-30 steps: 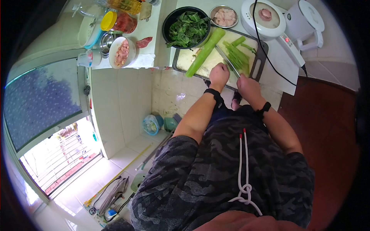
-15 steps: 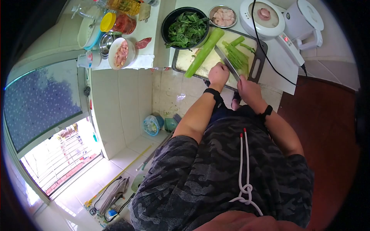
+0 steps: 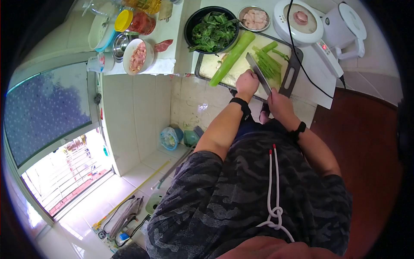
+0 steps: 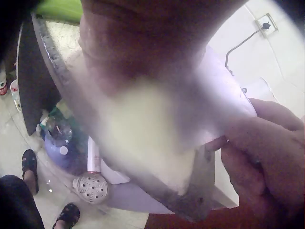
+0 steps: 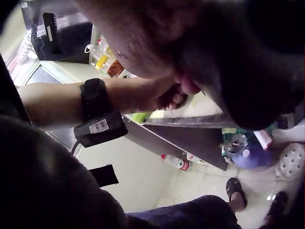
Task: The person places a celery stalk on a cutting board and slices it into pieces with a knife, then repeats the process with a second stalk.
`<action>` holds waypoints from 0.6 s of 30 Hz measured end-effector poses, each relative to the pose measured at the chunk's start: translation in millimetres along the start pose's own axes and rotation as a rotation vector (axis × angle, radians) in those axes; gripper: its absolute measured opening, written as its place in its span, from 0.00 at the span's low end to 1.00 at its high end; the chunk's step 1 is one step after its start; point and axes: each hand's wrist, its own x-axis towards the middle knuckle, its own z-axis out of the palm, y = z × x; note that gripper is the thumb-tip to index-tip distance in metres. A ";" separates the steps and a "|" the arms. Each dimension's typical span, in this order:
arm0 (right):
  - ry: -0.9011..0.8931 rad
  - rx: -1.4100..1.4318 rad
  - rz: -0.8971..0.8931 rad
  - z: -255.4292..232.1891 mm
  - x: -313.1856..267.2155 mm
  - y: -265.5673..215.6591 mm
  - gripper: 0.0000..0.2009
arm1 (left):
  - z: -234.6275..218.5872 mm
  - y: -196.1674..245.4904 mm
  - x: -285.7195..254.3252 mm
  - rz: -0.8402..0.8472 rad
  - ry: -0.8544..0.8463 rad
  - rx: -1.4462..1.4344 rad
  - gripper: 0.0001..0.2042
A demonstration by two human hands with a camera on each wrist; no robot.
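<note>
My right hand (image 3: 281, 103) grips the handle of a knife (image 3: 259, 74), its blade slanting over the cutting board (image 3: 208, 64). My left hand (image 3: 247, 82) is at the board's near side, close to the left of the blade. Its fingers look curled in the right wrist view; I cannot tell whether they hold a piece. Thin green strips (image 3: 268, 64) lie to the right of the blade. A thick pale-green stem (image 3: 233, 58), like celtuce, lies across the board's left part. In the left wrist view the left hand (image 4: 143, 43) looms blurred, with the right hand (image 4: 267, 157) at right.
A black pot of leaves (image 3: 215, 36) and a metal bowl of pale meat (image 3: 254, 19) stand behind the board. Farther right are a white cooker (image 3: 297, 21), a dangling black cord (image 3: 302, 71) and a kettle (image 3: 345, 26). A bowl of pink meat (image 3: 138, 56) stands left.
The blade has shifted slightly right and toward the body, showing more of its flat side. Both hands stay nearly in place. The whole head view has shifted a little.
</note>
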 end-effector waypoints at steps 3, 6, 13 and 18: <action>0.032 0.026 -0.010 2.5 7.4 -2.4 0.10 | 0.1 -0.9 -0.3 0.012 0.003 0.009 0.14; 0.044 0.040 -0.016 2.4 6.8 -1.9 0.11 | -1.0 -1.2 0.9 0.017 0.000 0.019 0.15; 0.037 0.051 -0.014 10.2 3.7 7.9 0.11 | 3.0 -4.4 2.0 0.041 0.007 0.037 0.14; 0.118 0.084 0.020 16.2 18.8 15.5 0.11 | -0.9 -2.7 -3.2 0.002 0.000 -0.020 0.15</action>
